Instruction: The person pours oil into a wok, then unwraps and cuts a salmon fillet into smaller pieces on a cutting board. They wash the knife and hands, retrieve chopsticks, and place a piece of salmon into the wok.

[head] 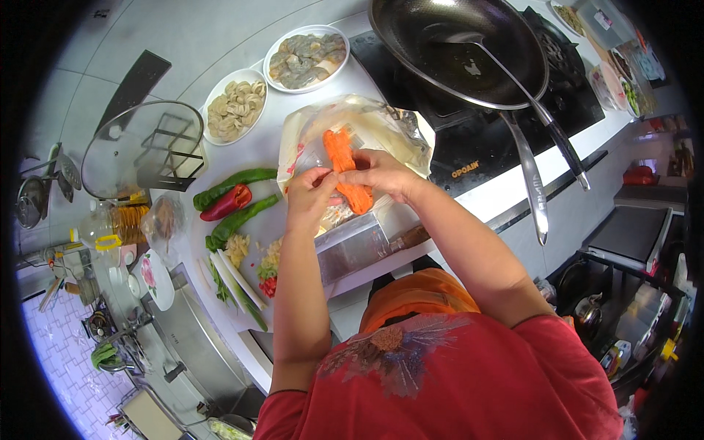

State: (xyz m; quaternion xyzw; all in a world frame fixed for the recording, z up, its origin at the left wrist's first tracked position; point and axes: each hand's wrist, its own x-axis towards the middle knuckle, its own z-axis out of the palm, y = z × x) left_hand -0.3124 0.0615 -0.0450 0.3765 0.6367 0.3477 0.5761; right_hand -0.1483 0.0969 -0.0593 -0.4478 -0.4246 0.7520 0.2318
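Both my hands hold an orange bundle, likely a piece of carrot with cuts in it, above an opened plastic package. My left hand pinches its left side near the middle, and my right hand grips it from the right. Below them lies a cleaver with a wooden handle, its blade flat near the counter's edge. Green peppers, a red pepper, chopped garlic or ginger and cut scallions lie to the left.
A wok with a metal spatula in it stands on the gas stove, handles towards me. Bowls of shrimp and pale curled pieces stand at the back. A glass lid, an oil bottle and a sink are left.
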